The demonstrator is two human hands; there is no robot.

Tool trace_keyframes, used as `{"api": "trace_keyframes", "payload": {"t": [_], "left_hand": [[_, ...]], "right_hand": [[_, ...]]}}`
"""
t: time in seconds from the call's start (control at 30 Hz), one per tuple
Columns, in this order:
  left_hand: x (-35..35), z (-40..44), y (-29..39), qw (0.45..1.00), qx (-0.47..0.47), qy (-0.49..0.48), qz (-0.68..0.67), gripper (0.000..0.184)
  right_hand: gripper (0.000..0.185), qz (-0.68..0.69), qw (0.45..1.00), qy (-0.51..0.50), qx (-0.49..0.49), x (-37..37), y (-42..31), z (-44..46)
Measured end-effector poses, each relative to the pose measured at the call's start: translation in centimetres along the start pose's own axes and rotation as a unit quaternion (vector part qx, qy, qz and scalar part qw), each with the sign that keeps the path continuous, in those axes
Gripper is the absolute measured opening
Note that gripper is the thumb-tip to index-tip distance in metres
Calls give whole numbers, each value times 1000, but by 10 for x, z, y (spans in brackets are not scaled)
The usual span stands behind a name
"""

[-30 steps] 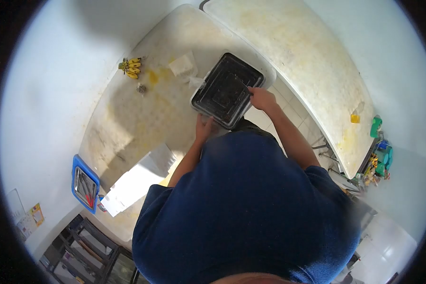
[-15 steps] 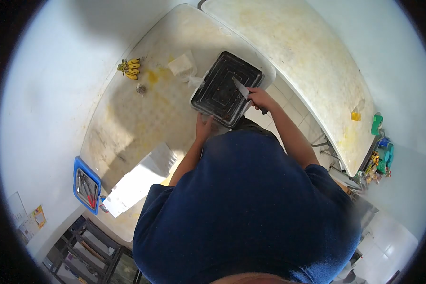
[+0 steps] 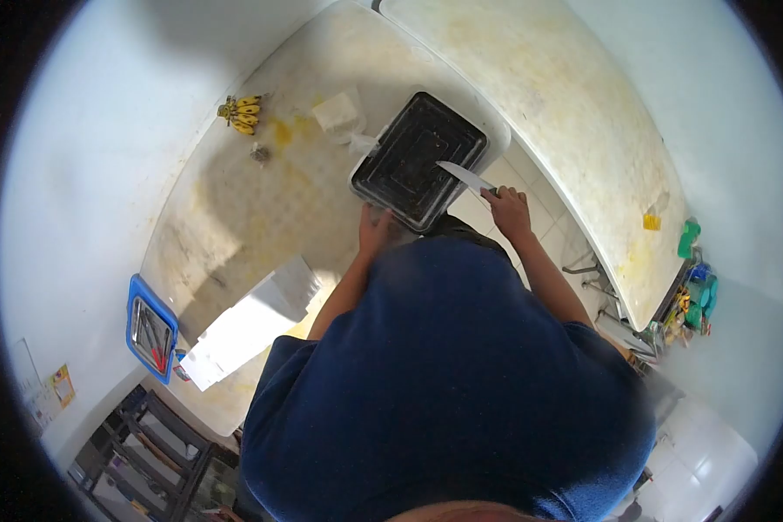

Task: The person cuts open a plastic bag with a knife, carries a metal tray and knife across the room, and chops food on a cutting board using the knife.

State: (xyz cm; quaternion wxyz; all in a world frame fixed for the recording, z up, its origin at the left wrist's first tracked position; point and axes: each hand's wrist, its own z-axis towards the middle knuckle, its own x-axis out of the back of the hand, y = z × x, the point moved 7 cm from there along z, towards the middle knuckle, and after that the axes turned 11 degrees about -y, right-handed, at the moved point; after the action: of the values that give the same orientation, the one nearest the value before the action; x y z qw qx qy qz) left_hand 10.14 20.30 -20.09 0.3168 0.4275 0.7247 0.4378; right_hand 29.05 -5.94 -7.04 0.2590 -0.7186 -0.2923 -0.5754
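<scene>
A black rectangular tray (image 3: pixel 400 165) with stepped ridges lies at a slant near the table's edge, in front of my body. My left hand (image 3: pixel 375 231) is at its near left corner, thumb and fingers against the rim. My right hand (image 3: pixel 508 212) is closed round the handle of a kitchen knife (image 3: pixel 465 177), to the right of the tray. The blade points left, its tip over the tray's right part; whether it touches the surface I cannot tell. Small specks lie on the tray.
Beyond the tray's left side are a white block in clear plastic (image 3: pixel 339 114) and a bunch of bananas (image 3: pixel 245 115). White sheets (image 3: pixel 248 335) and a blue-rimmed tray of tools (image 3: pixel 152 331) lie at the left. A second table (image 3: pixel 565 113) stands across a gap.
My right hand has moved right and toward me with the knife, so the blade lies nearer the tray's right edge. My left hand stays at the tray's corner.
</scene>
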Motion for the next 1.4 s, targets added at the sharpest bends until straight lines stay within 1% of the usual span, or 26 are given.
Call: {"api": "trace_keyframes", "payload": {"t": [0.1, 0.13, 0.17, 0.27, 0.37, 0.47, 0.53, 0.57, 0.63, 0.67, 0.7, 0.73, 0.77, 0.8, 0.9, 0.97, 1.07, 1.1, 1.17, 1.2, 1.27, 1.3, 1.37, 1.4], "left_hand": [[4, 6, -16, 1000, 12, -7, -3, 58], [6, 10, -24, 1000, 6, -3, 9, 58], [9, 13, -32, 1000, 1, 2, 20, 57], [8, 12, -27, 1000, -6, 4, 13, 55], [6, 7, -16, 999, 41, -8, 33, 54], [6, 7, -6, 996, -26, 15, 87, 52], [9, 10, -16, 997, -19, 1, 70, 51], [10, 13, -22, 998, -15, -3, 64, 51], [12, 19, -36, 995, -14, 10, 102, 48], [15, 21, -43, 992, -12, 20, 120, 47], [14, 17, -39, 998, -14, 17, 65, 47], [9, 14, -30, 1000, -16, 14, 10, 47], [6, 11, -25, 999, -18, 9, -44, 46], [8, 11, -26, 999, -18, 9, -28, 45], [11, 15, -28, 1000, -21, 12, 7, 44], [12, 14, -30, 999, -31, 27, 12, 43], [7, 4, -16, 999, 15, 15, -49, 42], [9, 6, -20, 1000, 7, 14, -18, 42], [18, 14, -36, 999, -8, 12, 42, 41], [20, 11, -28, 998, -18, 26, 59, 40], [20, 1, -6, 994, -37, 56, 91, 38], [21, 1, -6, 994, -14, 58, 95, 40], [25, 0, -10, 992, 31, 63, 103, 42], [26, -1, -6, 993, 28, 58, 95, 43]], "right_hand": [[34, -6, 999, 28, -16, -2, 22, -20], [37, 10, 998, 2, -55, -6, 32, -23], [38, 12, 998, 2, -63, -5, 39, -27], [42, 28, 995, -8, -96, -2, 57, -32], [42, 6, 994, 11, -107, 3, 70, -34], [42, -1, 987, 25, -158, -3, 82, -36], [42, 6, 983, 30, -182, -9, 89, -35], [42, 32, 979, 18, -199, -16, 92, -33], [43, 85, 970, -9, -228, -23, 87, -29], [40, 105, 968, 1, -229, -18, 81, -28], [39, 200, 957, 42, -204, -22, 80, -27], [38, 295, 935, 79, -179, -36, 83, -24], [38, 388, 902, 111, -153, -51, 85, -22], [39, 382, 903, 164, -108, -48, 78, -18], [35, 503, 843, 72, -177, -81, 78, -14], [30, 561, 809, 44, -169, -92, 72, -11], [23, 637, 754, -16, -161, -92, 60, -6], [21, 659, 734, -39, -159, -89, 55, -6], [18, 634, 751, -82, -166, -88, 53, -7], [17, 621, 759, -104, -169, -87, 53, -9], [18, 566, 796, -142, -158, -84, 57, -16], [19, 538, 814, -160, -152, -82, 61, -20], [20, 539, 808, -147, -186, -80, 78, -36], [21, 540, 805, -140, -203, -81, 89, -45]]}}
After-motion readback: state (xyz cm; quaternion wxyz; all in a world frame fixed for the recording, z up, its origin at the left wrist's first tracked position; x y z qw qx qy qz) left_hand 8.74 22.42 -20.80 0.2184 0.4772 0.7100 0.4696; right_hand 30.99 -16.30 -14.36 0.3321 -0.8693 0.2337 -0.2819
